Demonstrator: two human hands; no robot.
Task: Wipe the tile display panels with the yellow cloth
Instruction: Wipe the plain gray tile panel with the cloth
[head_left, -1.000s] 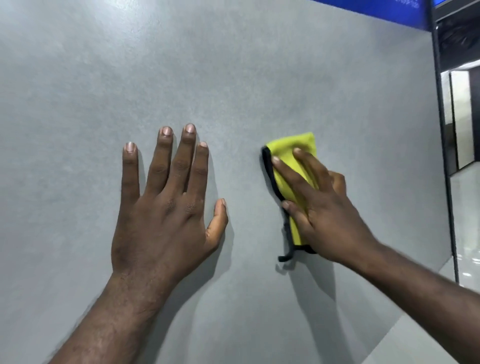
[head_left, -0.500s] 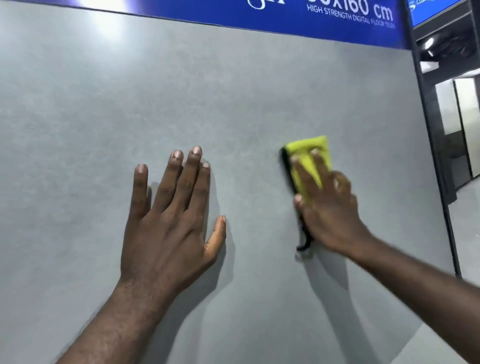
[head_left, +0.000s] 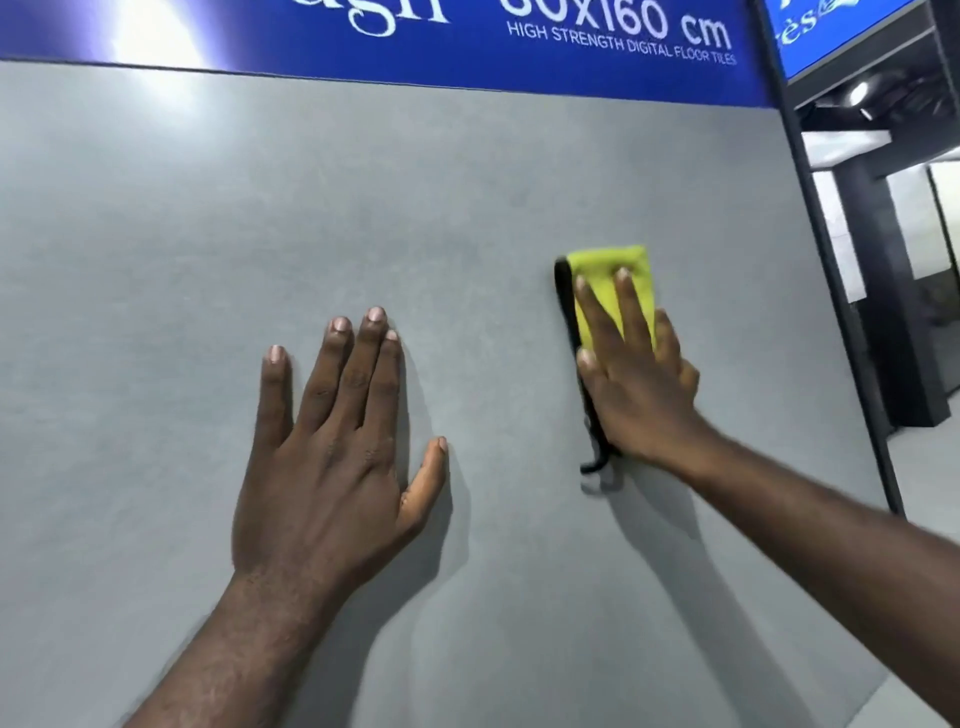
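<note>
Wiping seems midway: right hand (head_left: 639, 395), fingers straight, presses the yellow cloth (head_left: 613, 280) on the grey tile panel (head_left: 208, 234) at 2 o'clock, left hand (head_left: 332, 457) spread flat at 8, top band seemingly unwiped

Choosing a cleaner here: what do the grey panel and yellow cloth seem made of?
Grey panel: likely ceramic tile, matte with faint sheen; the blue header reads "floor tiles". Yellow cloth: probably microfibre, soft nap, black sewn edging.
</note>
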